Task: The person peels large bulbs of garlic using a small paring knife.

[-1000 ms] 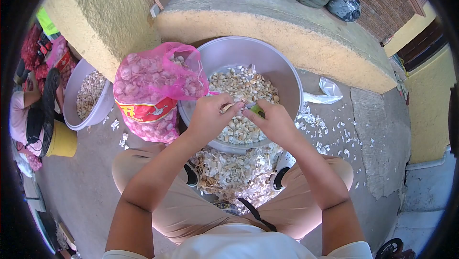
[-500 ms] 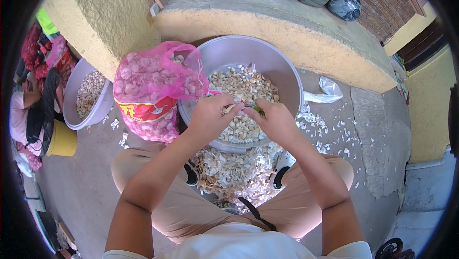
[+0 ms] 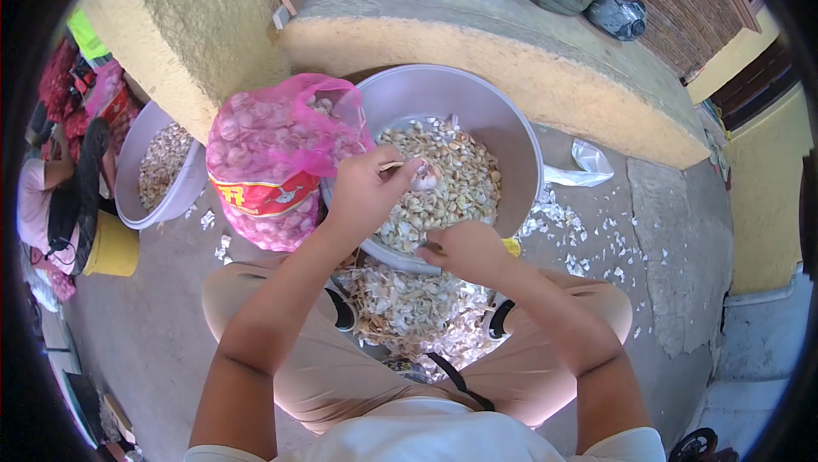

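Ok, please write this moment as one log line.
left hand: holds garlic over bowl | right hand: at bowl rim, contents unclear | peels: on ground | pink bag: beside bowl

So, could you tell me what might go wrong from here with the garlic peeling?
The left hand holds a garlic piece by the fingertips over the grey basin; a slip would likely drop it among the cloves there. The right hand sits low at the basin's near rim with a small yellow-green tool barely showing, so a cut seems possible. The pink mesh bag leans on the basin and might tip over.
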Available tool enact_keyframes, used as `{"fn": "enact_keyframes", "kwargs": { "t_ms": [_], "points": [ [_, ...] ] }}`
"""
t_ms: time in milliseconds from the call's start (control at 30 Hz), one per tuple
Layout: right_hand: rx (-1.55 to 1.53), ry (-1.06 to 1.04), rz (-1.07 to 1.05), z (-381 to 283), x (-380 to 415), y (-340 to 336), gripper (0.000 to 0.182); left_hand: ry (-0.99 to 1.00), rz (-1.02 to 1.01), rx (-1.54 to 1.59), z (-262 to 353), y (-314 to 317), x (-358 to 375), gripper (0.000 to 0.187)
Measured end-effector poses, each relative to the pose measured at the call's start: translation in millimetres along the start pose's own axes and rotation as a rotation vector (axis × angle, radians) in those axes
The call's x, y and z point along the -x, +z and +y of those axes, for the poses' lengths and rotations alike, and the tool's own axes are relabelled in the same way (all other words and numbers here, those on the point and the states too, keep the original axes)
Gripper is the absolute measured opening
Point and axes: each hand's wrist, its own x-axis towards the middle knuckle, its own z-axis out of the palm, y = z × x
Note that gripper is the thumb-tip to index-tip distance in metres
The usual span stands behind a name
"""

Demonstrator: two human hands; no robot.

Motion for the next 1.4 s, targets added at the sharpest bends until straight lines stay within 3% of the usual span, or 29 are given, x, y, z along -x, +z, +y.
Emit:
{"fn": "enact_keyframes", "kwargs": {
  "t_ms": [133,233,333,800,1033,1133,1400],
  "points": [
    [-0.198,-0.248,-0.221,8.5,5.8,-6.7,0.035,0.000,-0.069,-0.001,10.0,-8.2,1.7,0.018],
    [-0.342,-0.074,0.211,6.8,9.3,-36.2,0.035,-0.005,-0.071,0.009,10.0,-9.6,3.2,0.018],
    [-0.300,0.020,0.470,9.0,5.5,-43.3,0.031,0.019,-0.075,-0.008,11.8,-8.7,5.2,0.018],
    [-0.155,-0.045,0.548,10.9,-0.5,-31.9,0.027,0.184,-0.125,-0.169,12.7,-3.2,9.1,0.021],
    [-0.028,-0.154,0.609,10.1,-4.0,-21.1,0.027,0.091,-0.123,-0.076,10.2,-1.3,11.0,0.018],
    [0.112,-0.096,0.406,5.4,-2.5,-10.3,0.026,0.039,-0.107,-0.021,9.0,-4.7,7.8,0.015],
    [0.082,-0.078,-0.035,-1.7,1.1,12.9,0.033,-0.081,-0.062,0.071,-0.5,-8.2,3.0,0.021]
  ]
}}
